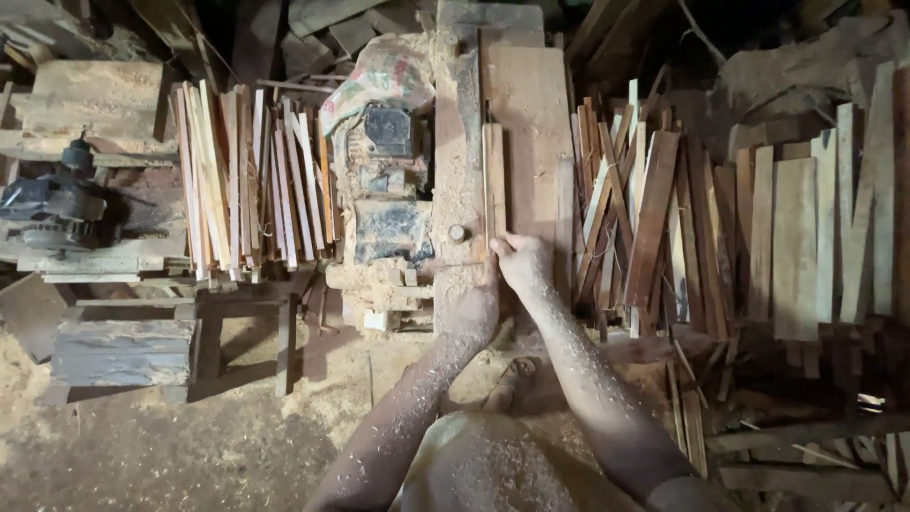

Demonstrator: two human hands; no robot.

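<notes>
Both hands sit at the near end of a narrow wooden strip lying lengthwise on the sawdust-covered surface, centre of the frame. The right hand has its grip closed on the strip's end; the left hand presses just beside it, its grip hidden. Bundled slats stand at left, loose boards at right.

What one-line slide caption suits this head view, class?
Both sawdust-coated hands, left hand and right hand, press a narrow wooden strip along a saw table between stacked slats.
</notes>
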